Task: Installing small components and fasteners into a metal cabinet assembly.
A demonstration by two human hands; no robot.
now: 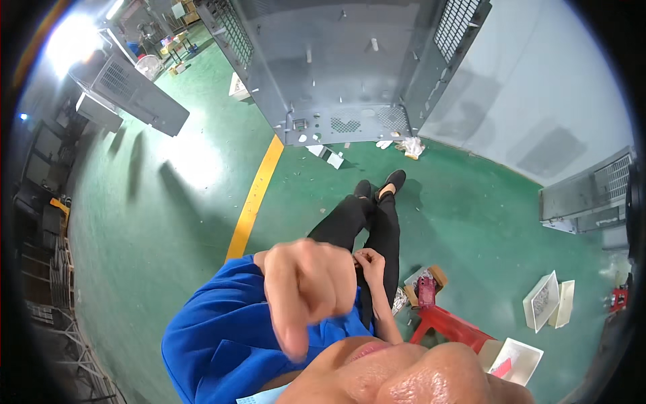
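Observation:
My left hand (311,286) is raised close to the camera at the end of a blue sleeve (222,316). Its fingers are curled in and the thumb side points down; no object shows in it. Lower down, over my lap, my right hand (371,264) has its fingers bent together in a pinch. Whatever may be between those fingertips is too small or hidden to make out. Black trousers (343,222) lie just beyond both hands. Ahead of my feet stands a big grey metal cabinet shell (336,60) with mesh side panels and a perforated base.
A red plastic stool (451,326) is at my right, beside a cardboard box (437,276) with a red phone-like item (426,291). White bins (542,301) stand farther right. Metal housings (138,94) are at far left and right. A yellow line (256,198) crosses the green floor.

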